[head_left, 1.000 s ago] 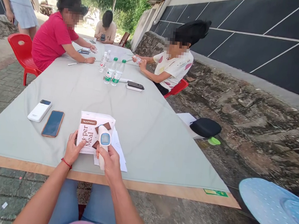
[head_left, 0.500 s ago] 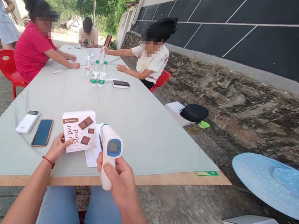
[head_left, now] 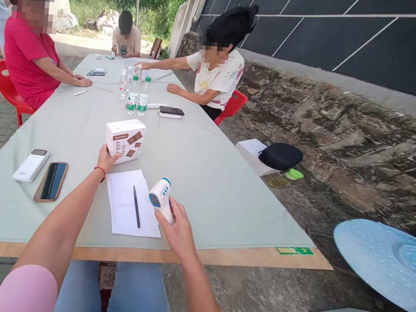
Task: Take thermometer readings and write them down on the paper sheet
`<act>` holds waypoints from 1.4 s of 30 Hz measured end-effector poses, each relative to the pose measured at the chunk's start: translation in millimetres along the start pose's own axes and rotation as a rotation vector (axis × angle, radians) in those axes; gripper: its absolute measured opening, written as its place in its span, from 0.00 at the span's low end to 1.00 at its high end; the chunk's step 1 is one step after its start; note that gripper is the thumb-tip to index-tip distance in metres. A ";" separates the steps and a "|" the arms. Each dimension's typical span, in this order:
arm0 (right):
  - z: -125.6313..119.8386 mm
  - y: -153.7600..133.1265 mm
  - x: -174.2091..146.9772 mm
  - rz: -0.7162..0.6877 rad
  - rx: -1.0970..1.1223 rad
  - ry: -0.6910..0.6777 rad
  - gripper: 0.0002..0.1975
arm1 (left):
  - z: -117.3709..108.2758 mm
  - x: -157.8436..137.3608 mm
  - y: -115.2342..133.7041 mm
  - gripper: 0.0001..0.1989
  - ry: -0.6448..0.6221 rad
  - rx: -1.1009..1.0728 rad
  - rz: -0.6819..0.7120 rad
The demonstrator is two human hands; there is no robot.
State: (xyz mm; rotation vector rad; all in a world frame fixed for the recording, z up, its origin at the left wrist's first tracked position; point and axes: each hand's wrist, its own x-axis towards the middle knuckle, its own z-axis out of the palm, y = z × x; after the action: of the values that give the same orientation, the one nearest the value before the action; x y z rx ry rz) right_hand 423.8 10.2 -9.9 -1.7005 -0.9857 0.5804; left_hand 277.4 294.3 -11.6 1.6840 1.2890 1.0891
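My left hand (head_left: 107, 160) is stretched forward and closed on the lower left corner of a white snack box (head_left: 125, 141) printed with brown chocolate squares. The box stands upright at the table's middle, behind the paper. My right hand (head_left: 180, 229) grips the handle of a white and blue infrared thermometer (head_left: 162, 199), its small screen turned toward me and to the left. Between my arms lies a sheet of white paper (head_left: 120, 216) with faint writing, and a black pen (head_left: 136, 207) rests on it.
A power bank (head_left: 31, 166) and a phone (head_left: 51, 182) lie at left. Water bottles (head_left: 132, 98) stand farther back near another phone (head_left: 171, 110). People sit around the table (head_left: 208, 195); one person's hand (head_left: 146, 66) holds a bottle. A blue hat (head_left: 384, 263) is at right.
My left hand has moved the box forward and set it down, uncovering the paper and pen. My right hand has shifted right, tilting the thermometer. The person in pink has drawn their hands back.
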 end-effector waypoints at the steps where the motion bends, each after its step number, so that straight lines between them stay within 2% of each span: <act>1: 0.1 17.8 9.2 -0.004 -0.159 -0.001 0.26 | 3.9 0.6 -2.4 0.28 0.009 0.023 -0.020; 4: -2.1 60.1 30.5 -0.056 -0.511 -0.015 0.23 | 6.2 -4.8 -8.5 0.34 0.056 0.091 -0.088; 7: -4.7 75.9 40.6 -0.163 -0.679 0.026 0.21 | -9.4 -26.0 -14.1 0.30 -0.013 0.221 -0.027; 10: 5.6 66.8 40.1 -0.314 -0.633 0.130 0.16 | -38.2 -66.4 -18.1 0.18 -0.168 0.295 0.064; 11: 13.5 60.3 38.5 -0.342 -0.584 0.124 0.14 | -48.1 -82.8 -18.5 0.14 -0.213 0.310 0.092; 13: 34.3 45.8 35.1 -0.331 -0.507 0.024 0.11 | -64.7 -116.1 -17.4 0.09 -0.343 0.399 0.268; 16: 64.9 28.4 33.4 -0.209 -0.579 -0.137 0.14 | -76.1 -157.6 -13.1 0.12 -0.452 0.517 0.447; 19: 76.0 22.0 35.7 -0.189 -0.605 -0.190 0.17 | -73.6 -180.7 -9.5 0.16 -0.566 0.635 0.510; 21: 71.1 22.5 36.0 -0.239 -0.478 -0.163 0.19 | -69.1 -186.0 -8.5 0.18 -0.638 0.710 0.523; 23: 61.7 25.6 33.0 -0.275 -0.260 -0.114 0.18 | -65.0 -186.0 -8.3 0.19 -0.682 0.760 0.535; 27: 44.5 38.4 16.4 -0.217 0.162 -0.052 0.19 | -60.3 -181.9 -10.4 0.21 -0.718 0.791 0.553; 29: 38.1 44.4 5.7 -0.183 0.234 -0.002 0.21 | -59.2 -181.4 -12.0 0.21 -0.720 0.796 0.559; 33: 30.6 39.7 -14.8 -0.122 0.156 0.052 0.15 | -57.9 -183.3 -13.2 0.21 -0.707 0.798 0.578; 37: 46.3 15.1 -31.1 -0.145 0.196 -0.050 0.19 | -56.9 -184.7 -10.9 0.21 -0.667 0.803 0.561; 42: 88.4 8.2 -37.5 -0.035 0.289 -0.061 0.11 | -56.7 -185.1 -10.6 0.20 -0.626 0.759 0.562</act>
State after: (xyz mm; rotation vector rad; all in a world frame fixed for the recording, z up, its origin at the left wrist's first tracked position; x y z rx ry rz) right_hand 338.0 25.4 -51.1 -1.4143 -0.9239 0.7187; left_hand 196.1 119.8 -34.8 2.7774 0.8573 0.2388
